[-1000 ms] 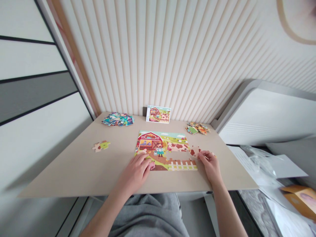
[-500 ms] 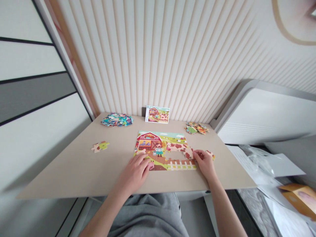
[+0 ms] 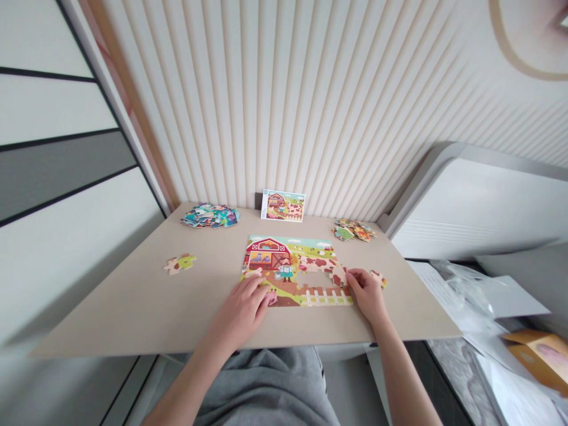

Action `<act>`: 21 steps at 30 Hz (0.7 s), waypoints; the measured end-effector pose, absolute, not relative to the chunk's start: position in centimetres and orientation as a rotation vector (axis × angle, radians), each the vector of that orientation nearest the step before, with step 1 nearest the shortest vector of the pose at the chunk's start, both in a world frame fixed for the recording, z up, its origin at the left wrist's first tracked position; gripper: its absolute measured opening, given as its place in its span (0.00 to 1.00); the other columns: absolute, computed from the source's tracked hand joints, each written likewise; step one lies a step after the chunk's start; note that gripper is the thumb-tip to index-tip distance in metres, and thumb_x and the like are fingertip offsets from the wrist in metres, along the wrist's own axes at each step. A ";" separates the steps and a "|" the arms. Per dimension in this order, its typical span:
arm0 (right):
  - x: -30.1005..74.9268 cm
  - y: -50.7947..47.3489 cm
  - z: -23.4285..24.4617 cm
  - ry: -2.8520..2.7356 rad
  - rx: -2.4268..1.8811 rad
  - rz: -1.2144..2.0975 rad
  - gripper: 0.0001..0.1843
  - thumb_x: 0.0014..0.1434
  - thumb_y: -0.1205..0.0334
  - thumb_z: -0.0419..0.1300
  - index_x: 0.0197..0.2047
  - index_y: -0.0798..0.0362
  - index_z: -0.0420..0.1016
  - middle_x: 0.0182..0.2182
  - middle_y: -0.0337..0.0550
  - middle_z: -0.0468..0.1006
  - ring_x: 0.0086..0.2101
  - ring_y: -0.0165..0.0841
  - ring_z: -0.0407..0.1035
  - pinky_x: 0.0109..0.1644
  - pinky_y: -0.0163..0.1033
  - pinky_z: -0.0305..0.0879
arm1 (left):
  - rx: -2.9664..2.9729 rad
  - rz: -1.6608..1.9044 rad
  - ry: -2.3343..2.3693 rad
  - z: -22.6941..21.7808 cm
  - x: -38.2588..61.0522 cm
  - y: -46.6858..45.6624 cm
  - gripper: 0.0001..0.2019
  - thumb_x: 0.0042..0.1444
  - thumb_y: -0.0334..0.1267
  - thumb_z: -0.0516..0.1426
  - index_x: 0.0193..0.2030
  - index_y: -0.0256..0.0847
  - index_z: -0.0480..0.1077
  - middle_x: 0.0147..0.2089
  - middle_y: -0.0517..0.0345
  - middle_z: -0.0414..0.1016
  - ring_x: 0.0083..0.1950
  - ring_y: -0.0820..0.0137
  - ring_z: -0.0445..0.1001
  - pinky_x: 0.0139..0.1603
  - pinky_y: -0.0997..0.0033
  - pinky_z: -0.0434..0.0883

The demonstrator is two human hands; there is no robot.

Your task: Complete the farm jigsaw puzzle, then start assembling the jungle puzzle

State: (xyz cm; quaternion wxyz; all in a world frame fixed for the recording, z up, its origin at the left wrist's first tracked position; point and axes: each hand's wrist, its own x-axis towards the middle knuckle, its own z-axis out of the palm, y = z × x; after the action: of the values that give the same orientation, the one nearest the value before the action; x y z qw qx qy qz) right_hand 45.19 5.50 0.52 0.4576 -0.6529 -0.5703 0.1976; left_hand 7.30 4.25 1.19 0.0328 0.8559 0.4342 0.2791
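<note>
The left hand [image 3: 242, 312] lies flat, fingers together and holding nothing, on the lower left edge of a farm-scene jigsaw puzzle [image 3: 270, 254] on the desk [image 3: 133, 307]. The puzzle has a gap [image 3: 314, 279] on its right side, above the picket fence. The right hand [image 3: 366, 293] is curled narrowly, its fingertips touching a cow-patterned piece [image 3: 339, 275] at the gap's right edge; whether it grips that piece, I cannot tell. A second cow-patterned piece [image 3: 378, 278] lies just beside the right hand. Farther off, a picture card [image 3: 283, 205] leans near the wall, between a heap of blue pieces [image 3: 209, 216] and a heap of orange pieces [image 3: 354, 231]. A loose piece [image 3: 180, 263] lies well left of the puzzle.
</note>
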 end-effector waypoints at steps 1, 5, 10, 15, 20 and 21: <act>45.1 5.4 0.7 -1.382 -1.589 0.494 0.24 0.62 0.39 0.61 0.45 0.52 0.79 0.36 0.49 0.84 0.34 0.40 0.75 0.39 0.44 0.71 | 2.633 0.867 1.336 1.2 7.3 4.2 0.12 0.71 0.37 0.51 0.54 0.46 0.73 0.59 0.49 0.74 0.66 0.56 0.69 0.66 0.49 0.70; 45.3 4.9 1.3 -1.226 -1.559 0.398 0.26 0.62 0.39 0.61 0.48 0.53 0.80 0.37 0.49 0.83 0.36 0.39 0.76 0.40 0.43 0.72 | 2.633 0.888 1.336 1.3 7.3 4.2 0.12 0.71 0.37 0.51 0.54 0.46 0.74 0.58 0.50 0.74 0.65 0.56 0.70 0.65 0.50 0.71; 46.3 4.2 1.1 -0.962 -1.607 0.396 0.27 0.62 0.41 0.59 0.52 0.53 0.80 0.39 0.47 0.84 0.32 0.38 0.78 0.35 0.41 0.72 | 2.651 0.892 1.333 1.1 7.3 4.2 0.12 0.71 0.37 0.51 0.54 0.45 0.74 0.58 0.49 0.74 0.65 0.56 0.70 0.64 0.50 0.72; 46.8 4.5 0.0 -1.221 -1.910 0.188 0.18 0.58 0.53 0.56 0.40 0.52 0.84 0.40 0.51 0.84 0.45 0.45 0.76 0.48 0.47 0.70 | 2.637 0.890 1.330 1.0 7.2 4.3 0.12 0.71 0.37 0.52 0.53 0.45 0.75 0.59 0.49 0.74 0.65 0.55 0.70 0.65 0.48 0.71; 48.0 4.5 -0.1 -1.305 -2.115 -0.207 0.21 0.59 0.53 0.54 0.47 0.50 0.84 0.53 0.54 0.78 0.54 0.50 0.69 0.59 0.53 0.61 | 2.627 0.906 1.319 1.1 7.2 4.3 0.12 0.69 0.35 0.52 0.53 0.45 0.74 0.59 0.50 0.75 0.66 0.54 0.70 0.65 0.48 0.72; 48.6 4.3 0.0 -1.249 -2.173 -0.248 0.23 0.60 0.50 0.54 0.50 0.49 0.83 0.54 0.55 0.78 0.53 0.51 0.68 0.59 0.55 0.60 | 2.629 0.897 1.318 1.1 7.2 4.3 0.12 0.69 0.35 0.52 0.53 0.45 0.74 0.59 0.50 0.74 0.66 0.54 0.70 0.65 0.48 0.72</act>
State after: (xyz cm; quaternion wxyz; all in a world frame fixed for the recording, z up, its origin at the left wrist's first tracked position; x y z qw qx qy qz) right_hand 48.64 4.27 0.00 0.3066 -0.8211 -0.4721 -0.0939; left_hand 7.19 4.34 1.06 0.0334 0.8546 0.4283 0.2917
